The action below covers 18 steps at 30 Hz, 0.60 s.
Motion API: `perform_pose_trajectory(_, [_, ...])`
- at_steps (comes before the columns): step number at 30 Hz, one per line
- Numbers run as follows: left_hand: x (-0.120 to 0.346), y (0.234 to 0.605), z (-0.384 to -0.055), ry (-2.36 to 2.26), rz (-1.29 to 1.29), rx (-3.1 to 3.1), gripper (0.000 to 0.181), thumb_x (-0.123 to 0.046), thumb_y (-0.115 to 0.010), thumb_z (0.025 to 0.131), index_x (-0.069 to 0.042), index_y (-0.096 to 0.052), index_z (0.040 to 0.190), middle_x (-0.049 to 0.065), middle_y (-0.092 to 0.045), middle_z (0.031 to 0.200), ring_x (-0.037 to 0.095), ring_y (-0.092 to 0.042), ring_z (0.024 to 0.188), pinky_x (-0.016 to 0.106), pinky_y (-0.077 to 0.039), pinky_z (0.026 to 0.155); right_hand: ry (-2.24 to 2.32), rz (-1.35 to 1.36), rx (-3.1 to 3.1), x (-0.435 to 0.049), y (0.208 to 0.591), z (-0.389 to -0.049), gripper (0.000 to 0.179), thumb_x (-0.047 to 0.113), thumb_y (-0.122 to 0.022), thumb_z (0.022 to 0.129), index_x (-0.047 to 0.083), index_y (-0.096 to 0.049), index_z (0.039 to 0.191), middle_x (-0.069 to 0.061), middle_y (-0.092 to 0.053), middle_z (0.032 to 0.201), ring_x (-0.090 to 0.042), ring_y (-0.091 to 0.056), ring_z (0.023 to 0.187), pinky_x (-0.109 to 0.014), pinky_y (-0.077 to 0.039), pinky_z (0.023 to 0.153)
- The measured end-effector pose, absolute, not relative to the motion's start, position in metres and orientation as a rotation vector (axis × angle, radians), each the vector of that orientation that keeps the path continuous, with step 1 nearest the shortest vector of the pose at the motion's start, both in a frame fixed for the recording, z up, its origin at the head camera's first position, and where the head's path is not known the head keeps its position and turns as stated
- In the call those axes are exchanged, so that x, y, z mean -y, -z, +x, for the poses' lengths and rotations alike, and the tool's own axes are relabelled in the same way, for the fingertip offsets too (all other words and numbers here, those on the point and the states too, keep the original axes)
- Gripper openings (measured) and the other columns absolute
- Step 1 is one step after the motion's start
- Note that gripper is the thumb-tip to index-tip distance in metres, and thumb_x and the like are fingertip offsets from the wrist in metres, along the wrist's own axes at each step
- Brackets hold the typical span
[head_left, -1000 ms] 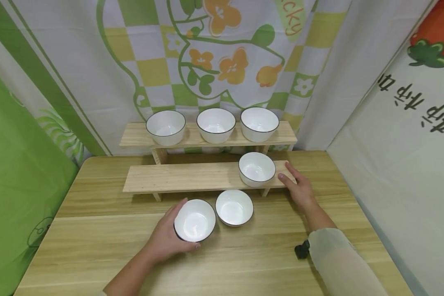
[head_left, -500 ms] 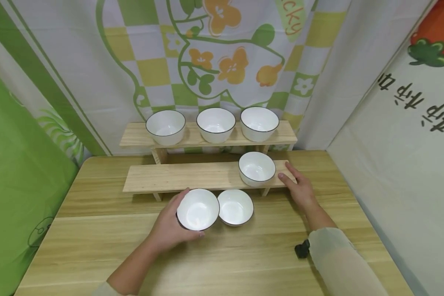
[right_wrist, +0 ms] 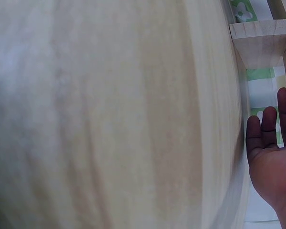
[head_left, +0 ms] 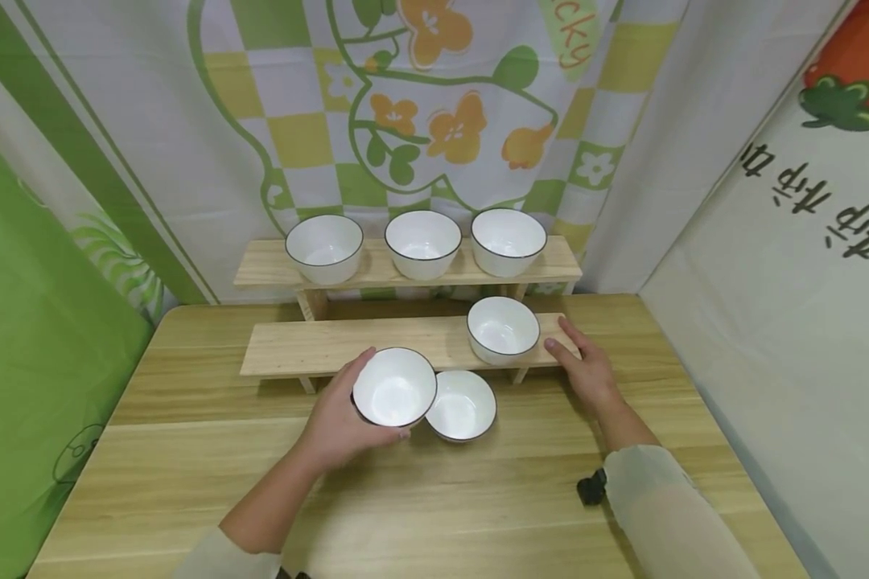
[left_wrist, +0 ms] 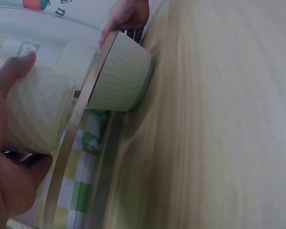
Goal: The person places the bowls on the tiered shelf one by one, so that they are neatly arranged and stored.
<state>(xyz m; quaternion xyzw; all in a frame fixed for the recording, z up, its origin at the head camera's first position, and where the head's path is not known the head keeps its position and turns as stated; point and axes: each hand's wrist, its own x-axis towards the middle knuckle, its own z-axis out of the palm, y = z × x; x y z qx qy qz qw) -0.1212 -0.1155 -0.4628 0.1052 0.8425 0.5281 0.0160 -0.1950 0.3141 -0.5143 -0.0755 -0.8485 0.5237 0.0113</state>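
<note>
My left hand point(head_left: 340, 422) grips a white bowl point(head_left: 394, 388) with a dark rim by its left side, holding it up before the lower shelf. In the left wrist view the held bowl point(left_wrist: 38, 107) sits between thumb and fingers. Partly covered by it, another white bowl point(head_left: 465, 406) stands on the table. My right hand point(head_left: 586, 374) rests at the right end of the lower shelf point(head_left: 362, 346), thumb on top. In the right wrist view the right hand point(right_wrist: 276, 162) has its visible fingers straight. One bowl point(head_left: 503, 330) stands on that shelf, left of the right thumb.
Three more white bowls, a left one point(head_left: 324, 249), a middle one point(head_left: 423, 245) and a right one point(head_left: 508, 243), line the upper shelf point(head_left: 261, 265). The two-tier wooden stand is on a wooden table point(head_left: 478, 515). A patterned curtain point(head_left: 297, 145) hangs behind.
My left hand has raised the bowl and carried it forward and slightly right, toward the lower shelf; it now overlaps the table bowl in view. The right hand has stayed put.
</note>
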Motion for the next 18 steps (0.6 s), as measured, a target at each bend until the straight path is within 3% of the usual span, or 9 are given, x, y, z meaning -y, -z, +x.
perform_pose_trajectory(18, [0.107,0.453,-0.146,-1.652,0.268,-2.63,0.13,-0.044,-0.104,0.053,-0.02,-0.037,0.161,0.01,-0.044,0.157,0.033,-0.049,0.138,0.054,-0.041,0.113,-1.566,-0.239,2.696,-0.315,0.512,-0.194,0.078,0.061,-0.065,0.097,0.03,-0.037,0.162,-0.004,-0.025,0.169,-0.035,-0.017,0.157,-0.054,-0.016,0.126])
